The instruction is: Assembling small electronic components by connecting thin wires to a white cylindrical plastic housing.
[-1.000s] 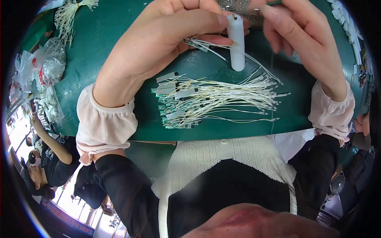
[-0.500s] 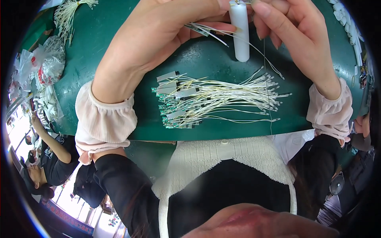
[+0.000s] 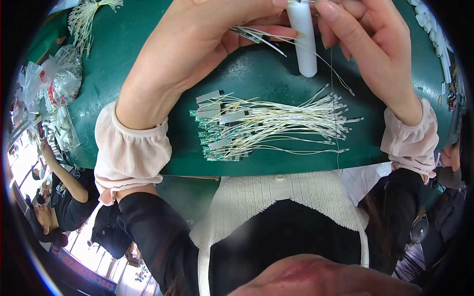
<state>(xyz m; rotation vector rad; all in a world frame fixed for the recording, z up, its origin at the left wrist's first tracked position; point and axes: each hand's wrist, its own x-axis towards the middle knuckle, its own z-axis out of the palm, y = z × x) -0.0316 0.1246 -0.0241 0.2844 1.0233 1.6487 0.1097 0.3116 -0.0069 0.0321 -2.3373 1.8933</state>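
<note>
At the upper edge of the view, my left hand (image 3: 197, 42) is closed round the top of a white candle-shaped tube (image 3: 305, 52), which hangs nearly upright. The same hand holds a small green circuit board with white wires (image 3: 256, 35); one wire crosses in front of the tube. My right hand (image 3: 368, 42) pinches a thin wire (image 3: 311, 1) at the tube's top end, partly cut off by the picture's edge. Below both hands lies a bundle of white wires (image 3: 286, 116) with small circuit boards (image 3: 212, 133) at its left end. A fine dark strand (image 3: 335, 108) hangs across it.
On the green table (image 3: 123, 49), more wires (image 3: 91, 17) lie at the far left, near clear plastic bags (image 3: 64, 74). White tubes (image 3: 434, 34) line the far right edge. A co-worker (image 3: 69, 197) sits at the left.
The white tube has shifted slightly right and tilted a little, its top moving up. Both hands otherwise keep nearly the same place and grip.
</note>
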